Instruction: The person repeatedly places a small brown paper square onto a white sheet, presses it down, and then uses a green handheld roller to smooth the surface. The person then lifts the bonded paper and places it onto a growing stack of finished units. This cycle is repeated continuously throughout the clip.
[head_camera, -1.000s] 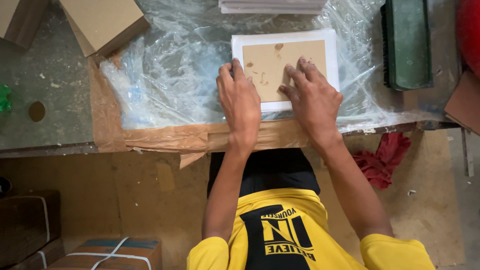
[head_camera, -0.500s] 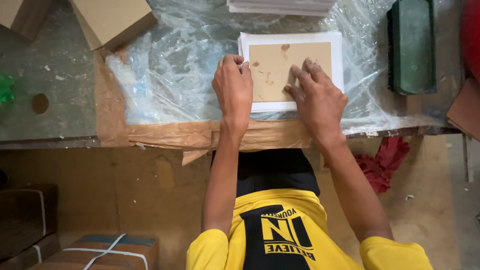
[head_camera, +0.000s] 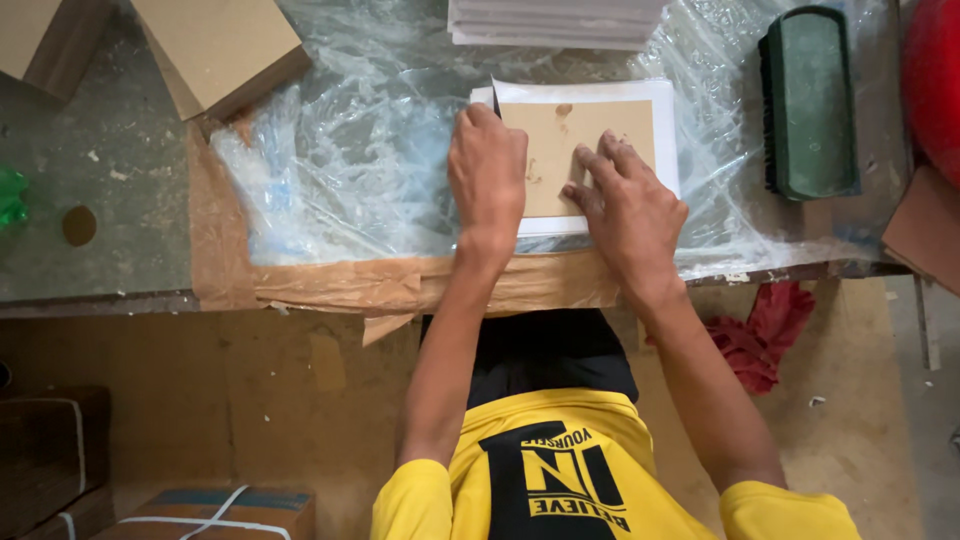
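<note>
The lower left part of the brown card (head_camera: 578, 150) is covered by the left hand (head_camera: 488, 178) and the right hand (head_camera: 628, 205), so its near edge cannot be seen. The white sheet (head_camera: 665, 120) beneath is largely hidden by the card. The stack of white sheets (head_camera: 555, 22) is cut off by the top edge, the red object (head_camera: 935, 80) by the right edge, and the bundled boxes (head_camera: 210, 512) by the bottom edge.

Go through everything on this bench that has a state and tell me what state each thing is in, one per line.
Left hand: flat, pressing the brown card.
Right hand: fingers spread on the card.
Brown card: lying flat on the white sheets, stained.
White sheets: stacked.
Plastic film: crumpled.
Green brush: lying unused.
</note>
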